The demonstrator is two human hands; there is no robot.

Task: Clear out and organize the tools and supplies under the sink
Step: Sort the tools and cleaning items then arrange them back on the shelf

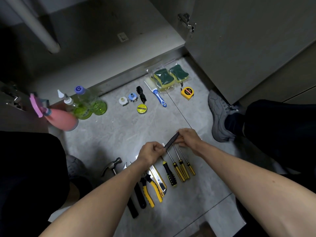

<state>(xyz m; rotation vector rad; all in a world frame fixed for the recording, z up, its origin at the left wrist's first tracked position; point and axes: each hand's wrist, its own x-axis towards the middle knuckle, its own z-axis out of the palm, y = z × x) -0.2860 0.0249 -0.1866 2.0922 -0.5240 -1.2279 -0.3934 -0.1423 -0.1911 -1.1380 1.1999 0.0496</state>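
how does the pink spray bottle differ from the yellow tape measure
The pink spray bottle is tall and rounded, standing at the left beside green bottles; the yellow tape measure is small, boxy and lies flat at the right near packed sponges. The bottle looks blurred; the tape's label reads clearly. Both sit untouched on the floor.

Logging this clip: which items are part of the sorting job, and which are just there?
Job: dark file held by left hand and right hand; screwdrivers; pliers; hammer; tape measure; sponges; spray bottles.
Just there: cabinet hinge; drain pipe.

Grey tile floor point(123, 130), screwdrivers point(181, 168), hammer point(113, 165) (partly hidden), sponges point(165, 77)
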